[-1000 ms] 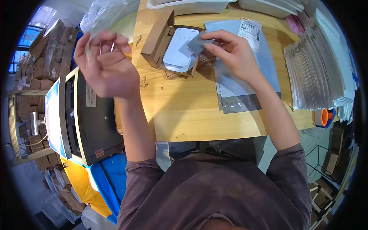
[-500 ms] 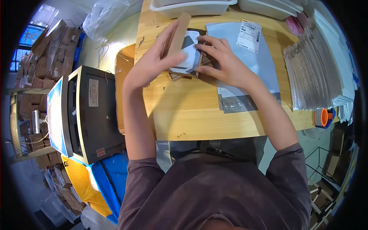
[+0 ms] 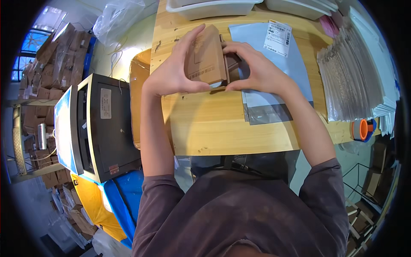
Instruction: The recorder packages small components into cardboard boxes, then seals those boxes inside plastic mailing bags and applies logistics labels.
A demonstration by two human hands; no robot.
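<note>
A small brown cardboard box (image 3: 206,58) stands on the wooden table between my two hands. Its lid is folded over nearly all the way, and a sliver of the white contents shows at the near edge. My left hand (image 3: 175,68) grips the lid side, thumb along the near edge and fingers over the far end. On the other side, my right hand (image 3: 257,68) curls round the box's right wall, with thumb and fingers at its corners. Partly under my right hand lies a grey-blue plastic mailing bag (image 3: 282,70) with a white label (image 3: 277,38).
White plastic bins (image 3: 216,10) line the table's far edge. A tall stack of mailers (image 3: 351,70) stands at the right, near an orange tape roll (image 3: 359,129). To the left are a monitor (image 3: 65,132), a dark cabinet (image 3: 113,126) and an open carton (image 3: 140,98).
The box lid, upright before, has swung down to the right over the white contents, pushed by my left hand. My right hand has stayed at the box's right side.
</note>
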